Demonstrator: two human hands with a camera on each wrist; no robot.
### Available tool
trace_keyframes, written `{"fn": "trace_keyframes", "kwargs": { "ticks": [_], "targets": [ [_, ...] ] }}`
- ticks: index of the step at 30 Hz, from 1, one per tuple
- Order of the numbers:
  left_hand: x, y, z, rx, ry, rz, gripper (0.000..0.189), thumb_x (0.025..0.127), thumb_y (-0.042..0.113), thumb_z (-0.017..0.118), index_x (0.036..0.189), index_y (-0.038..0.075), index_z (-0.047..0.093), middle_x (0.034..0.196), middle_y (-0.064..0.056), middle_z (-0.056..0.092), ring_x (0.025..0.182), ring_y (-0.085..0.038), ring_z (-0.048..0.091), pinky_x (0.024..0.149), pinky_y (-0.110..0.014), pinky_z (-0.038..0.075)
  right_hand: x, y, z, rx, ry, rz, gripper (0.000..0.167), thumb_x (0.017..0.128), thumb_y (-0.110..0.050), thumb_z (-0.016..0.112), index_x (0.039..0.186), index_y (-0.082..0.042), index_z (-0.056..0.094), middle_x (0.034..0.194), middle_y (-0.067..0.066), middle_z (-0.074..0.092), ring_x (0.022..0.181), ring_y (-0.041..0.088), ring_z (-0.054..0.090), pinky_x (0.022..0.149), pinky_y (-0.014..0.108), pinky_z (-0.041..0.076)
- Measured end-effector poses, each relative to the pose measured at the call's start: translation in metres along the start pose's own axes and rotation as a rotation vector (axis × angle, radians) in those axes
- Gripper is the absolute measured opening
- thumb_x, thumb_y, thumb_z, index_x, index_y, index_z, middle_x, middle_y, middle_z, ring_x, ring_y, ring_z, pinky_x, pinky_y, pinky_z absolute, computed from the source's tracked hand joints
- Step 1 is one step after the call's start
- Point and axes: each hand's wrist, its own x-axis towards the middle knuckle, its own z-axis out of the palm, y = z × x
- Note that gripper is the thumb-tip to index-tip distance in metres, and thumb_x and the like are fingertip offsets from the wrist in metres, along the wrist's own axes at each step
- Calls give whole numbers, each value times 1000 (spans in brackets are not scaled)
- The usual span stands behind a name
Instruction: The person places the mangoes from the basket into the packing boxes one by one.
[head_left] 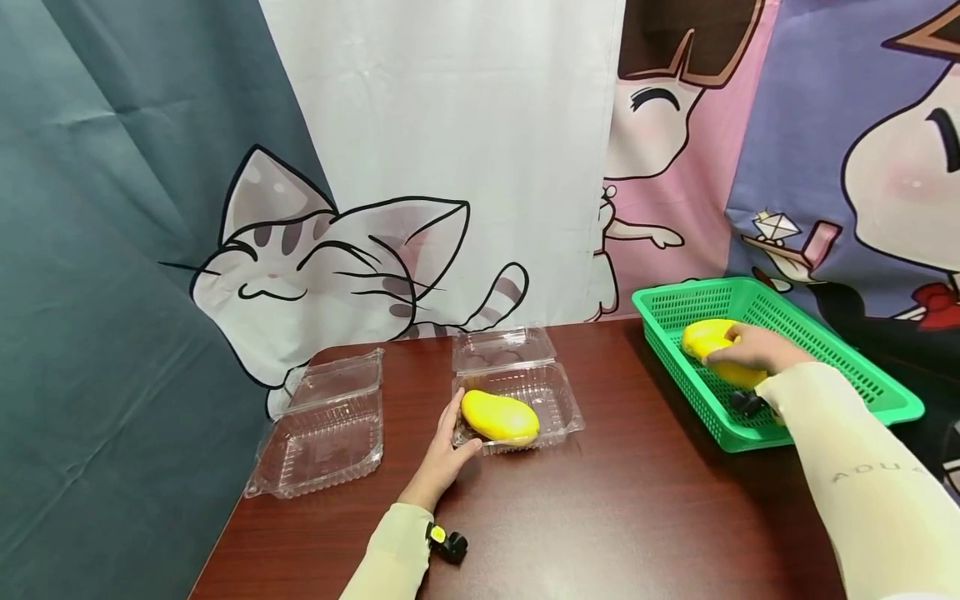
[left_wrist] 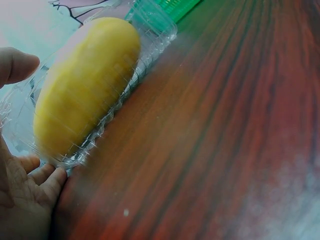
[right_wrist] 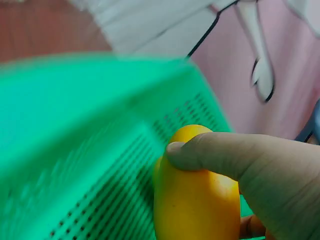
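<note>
A yellow mango (head_left: 500,417) lies in an open clear plastic clamshell box (head_left: 558,400) at the middle of the table. My left hand (head_left: 444,454) rests at the box's near left corner, fingers along its left side and thumb by the front edge. In the left wrist view, fingertips touch the box's end and the thumb stands apart from the mango. Inside the green basket (head_left: 873,392), my right hand (head_left: 761,346) grips a mango (right_wrist: 195,205), thumb across its top and fingers partly hidden. Another mango's edge (right_wrist: 157,172) shows behind it.
A second open clear clamshell box (head_left: 326,442), with nothing in it, sits at the left of the brown table (head_left: 600,517). A printed cloth (head_left: 465,108) hangs behind the table. The basket stands at the back right against the cloth.
</note>
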Motion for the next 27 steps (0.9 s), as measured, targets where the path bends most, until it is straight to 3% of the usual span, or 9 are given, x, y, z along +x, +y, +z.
{"fn": "trace_keyframes", "kwargs": {
  "ticks": [4,11,17,22,27],
  "targets": [
    [-3,10,-1,0,3,5,85,91,-1,65,160,-2,16,163,-28,12,149,-46,19,117,-63,19,1,-24,-15,32,33,8,84,86,-51,71,129,15,41,112,38,54,84,37,58,63,39,51],
    [4,-23,2,11,39,16,88,91,4,67,162,8,16,165,-22,12,151,-42,19,117,-62,19,3,-79,-22,93,51,2,86,86,-57,71,133,8,40,114,32,53,81,32,57,61,40,52],
    [3,-29,0,-21,35,20,88,91,7,69,163,12,19,166,-17,14,151,-38,21,118,-59,21,12,-128,-10,174,-5,-23,88,87,-58,69,138,7,39,122,31,51,92,36,58,67,41,56],
    [2,-23,3,0,48,15,87,90,1,68,162,8,19,165,-19,15,151,-39,21,117,-61,20,20,-165,14,155,-23,-62,73,86,-53,72,127,1,47,113,24,56,87,31,59,62,38,55],
    [-2,0,3,-17,34,7,86,89,-5,66,160,1,18,163,-27,14,149,-46,20,116,-63,19,26,-198,39,127,-16,-126,65,84,-48,73,123,1,54,106,20,61,82,28,60,61,36,53]
  ]
}}
